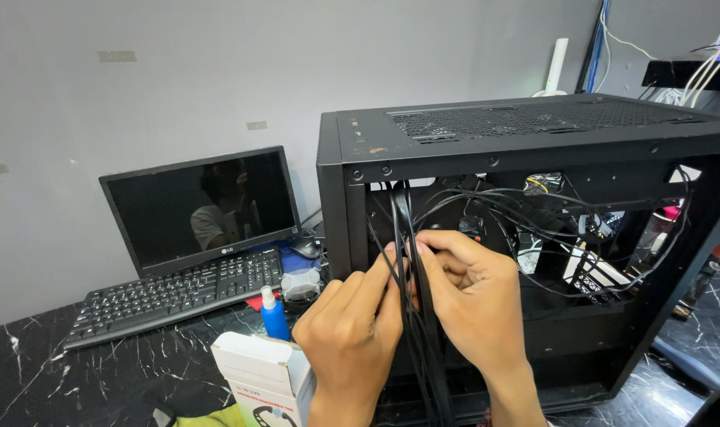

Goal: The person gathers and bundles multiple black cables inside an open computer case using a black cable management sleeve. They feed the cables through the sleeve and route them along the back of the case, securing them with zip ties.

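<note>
left hand [352, 332] and right hand [474, 296] both pinched closed on black cable bundle [403, 229], fingertips meeting; bundle hangs at front edge of open black computer case [534, 126]; blue bottle [274, 318], white box [257, 368], keyboard [174, 296], monitor [202, 209] left on marble table [99, 379]

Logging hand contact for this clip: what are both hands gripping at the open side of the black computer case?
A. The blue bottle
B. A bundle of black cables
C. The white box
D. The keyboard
B: the left hand and right hand both pinch the bundle of black cables hanging at the front edge of the computer case; everything else lies untouched on the table.
</note>
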